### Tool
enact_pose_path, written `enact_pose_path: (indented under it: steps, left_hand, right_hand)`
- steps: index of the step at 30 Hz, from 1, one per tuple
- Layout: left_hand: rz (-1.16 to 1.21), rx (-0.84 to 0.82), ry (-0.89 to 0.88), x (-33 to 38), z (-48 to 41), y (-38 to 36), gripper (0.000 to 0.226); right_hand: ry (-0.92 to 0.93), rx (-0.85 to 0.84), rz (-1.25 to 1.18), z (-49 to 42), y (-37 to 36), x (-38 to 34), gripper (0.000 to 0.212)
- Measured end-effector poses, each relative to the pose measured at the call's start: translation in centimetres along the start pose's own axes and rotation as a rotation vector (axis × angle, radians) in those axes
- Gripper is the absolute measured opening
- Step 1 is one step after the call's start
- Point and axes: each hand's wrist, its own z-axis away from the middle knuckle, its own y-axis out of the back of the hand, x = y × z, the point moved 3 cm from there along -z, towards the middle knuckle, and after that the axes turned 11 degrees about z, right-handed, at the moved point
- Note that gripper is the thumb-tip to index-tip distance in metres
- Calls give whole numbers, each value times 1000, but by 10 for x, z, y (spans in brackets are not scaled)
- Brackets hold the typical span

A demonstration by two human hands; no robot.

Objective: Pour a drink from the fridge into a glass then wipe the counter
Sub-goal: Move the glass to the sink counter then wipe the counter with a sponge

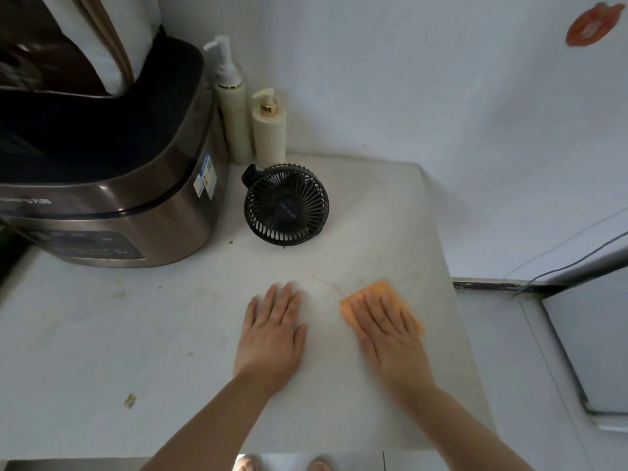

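Head view | right hand (390, 331) flat, blurred, half-covering orange cloth (370, 294) | left hand (272, 338) flat

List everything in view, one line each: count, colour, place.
Counter: one, white, fills the lower frame.
Cooker: one, bronze and black, left rear of the counter.
Pump bottles: two, cream, against the wall beside the cooker.
Fan: one, black, in front of the bottles.
Cloth: one, orange, under the right hand.
Wall sticker: one, orange-red, upper right.
Left hand: flat on the counter.
Right hand: flat on the cloth.
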Motion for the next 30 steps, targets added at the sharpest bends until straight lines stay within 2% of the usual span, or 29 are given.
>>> enact_pose_path:
  steps: [3, 5, 7, 10, 13, 15, 17, 19, 21, 24, 27, 30]
  left_hand:
    - [-6, 9, 1, 1, 0, 1, 54]
    - [40, -10, 6, 2, 0, 1, 59]
    - [72, 41, -11, 1, -1, 0, 63]
    - [66, 59, -7, -2, -1, 1, 58]
    - [78, 62, -15, -2, 1, 2, 51]
    - [75, 62, -13, -2, 1, 1, 51]
    - [79, 39, 2, -1, 0, 1, 53]
    - [92, 9, 13, 1, 0, 3, 61]
    - [66, 57, -2, 0, -2, 2, 67]
    - [36, 61, 1, -3, -3, 0, 53]
    - [25, 55, -19, -3, -2, 0, 50]
    - [50, 36, 6, 0, -2, 2, 56]
  right_hand:
    - [-180, -10, -13, -40, 7, 15, 70]
    - [-238, -31, -56, -65, 9, 2, 79]
    - [-162, -9, -92, -73, 14, -26, 74]
    - [54, 35, -14, -40, 8, -54, 53]
    - [155, -7, 16, 5, -1, -33, 50]
    - [124, 19, 16, 8, 0, -5, 48]
    - [8, -11, 37, -12, 7, 16, 51]
    - [-128, -35, -7, -40, 9, 20, 67]
    - [-218, -85, -51, -61, 9, 4, 79]
    - [-122, -18, -16, -61, 11, -41, 62]
    - [-69, 26, 13, -31, 5, -48, 46]
    - [-137, -15, 17, -5, 2, -24, 55]
